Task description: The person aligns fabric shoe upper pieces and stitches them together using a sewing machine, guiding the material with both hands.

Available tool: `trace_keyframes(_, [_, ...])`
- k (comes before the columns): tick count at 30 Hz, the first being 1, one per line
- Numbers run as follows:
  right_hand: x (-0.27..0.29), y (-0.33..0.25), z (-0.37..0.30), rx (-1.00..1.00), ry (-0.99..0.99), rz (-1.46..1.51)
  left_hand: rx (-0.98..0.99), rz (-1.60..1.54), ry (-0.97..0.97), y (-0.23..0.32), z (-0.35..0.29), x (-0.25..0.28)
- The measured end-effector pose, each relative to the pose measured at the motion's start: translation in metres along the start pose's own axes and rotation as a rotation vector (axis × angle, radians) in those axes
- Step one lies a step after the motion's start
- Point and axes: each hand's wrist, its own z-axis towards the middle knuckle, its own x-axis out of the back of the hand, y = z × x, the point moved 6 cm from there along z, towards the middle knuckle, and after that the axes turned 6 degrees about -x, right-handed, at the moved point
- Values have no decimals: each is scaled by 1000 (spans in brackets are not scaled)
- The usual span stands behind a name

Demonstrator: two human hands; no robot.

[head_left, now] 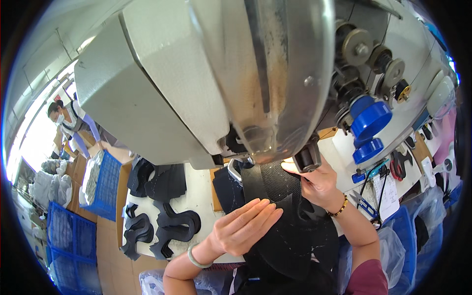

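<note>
A black mesh piece (279,181) lies under the front of a large grey sewing machine (162,93), its upper end hidden below the machine's head. My right hand (319,183), with a beaded bracelet at the wrist, grips the piece's right edge, fingers bent close to the needle area. My left hand (246,227) is held over the lower left of the mesh, its fingers stretched out side by side and nothing in it. Whether its fingertips touch the material I cannot tell. More dark fabric (295,246) hangs down toward my lap.
Stacked black cut pieces (174,223) lie left on the white table (204,189). Red-handled scissors (397,164), blue snips (365,205) and a paper slip (387,196) are at right. Blue crates (73,231) stand left; a masked person (73,118) works beyond.
</note>
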Motion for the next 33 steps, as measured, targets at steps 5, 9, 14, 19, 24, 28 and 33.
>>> trace_keyframes(5, [2,5,3,-49,34,60,37,-20,38,-9,0,-1])
trace_keyframes(9, [-3,12,4,-131,-18,40,9,12,54,-15,1,-3])
trace_keyframes(14, [-5,20,7,-201,5,99,32,-18,27,-26,5,-4])
trace_keyframes(19, [-6,31,3,-240,6,183,46,-29,57,-37,2,-11])
trace_keyframes(24, [-7,32,3,-262,36,183,80,-54,55,-47,-4,-13])
trace_keyframes(28, [-5,34,3,-205,39,74,175,-108,125,-57,-12,-18])
trace_keyframes(33, [-5,37,2,-194,6,59,306,-240,119,-70,-17,-15])
